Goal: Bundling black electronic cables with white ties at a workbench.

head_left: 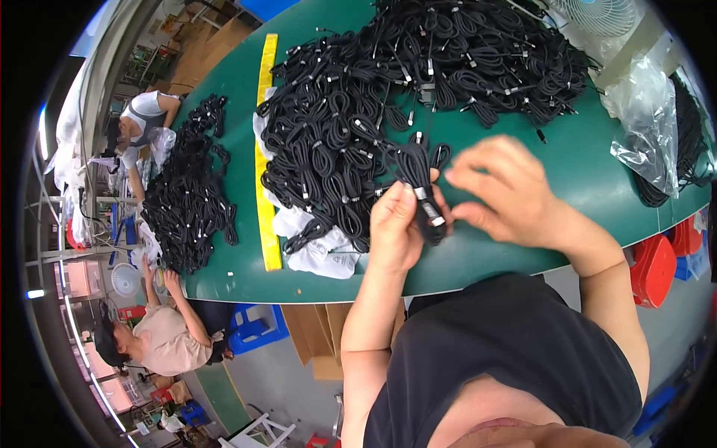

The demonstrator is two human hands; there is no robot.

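My left hand (401, 225) grips a coiled black cable (415, 166) with silver plug ends, held upright over the front of the green table (515, 257). Its thumb presses on the bundle near a pale band. To the right of the bundle, my right hand (509, 193) is raised with its fingers spread, and nothing shows between them. A small gap separates its fingertips from the cable. Just beyond and left of my hands lies a big heap of similar coiled black cables (321, 142).
A yellow strip (267, 164) divides my heap from another cable pile (187, 194) at the left, where two people work. White bags (325, 250) lie by the strip. At the right are a clear plastic bag (646, 123), more cables and red stools (651, 272). A fan (597, 13) stands at the far right.
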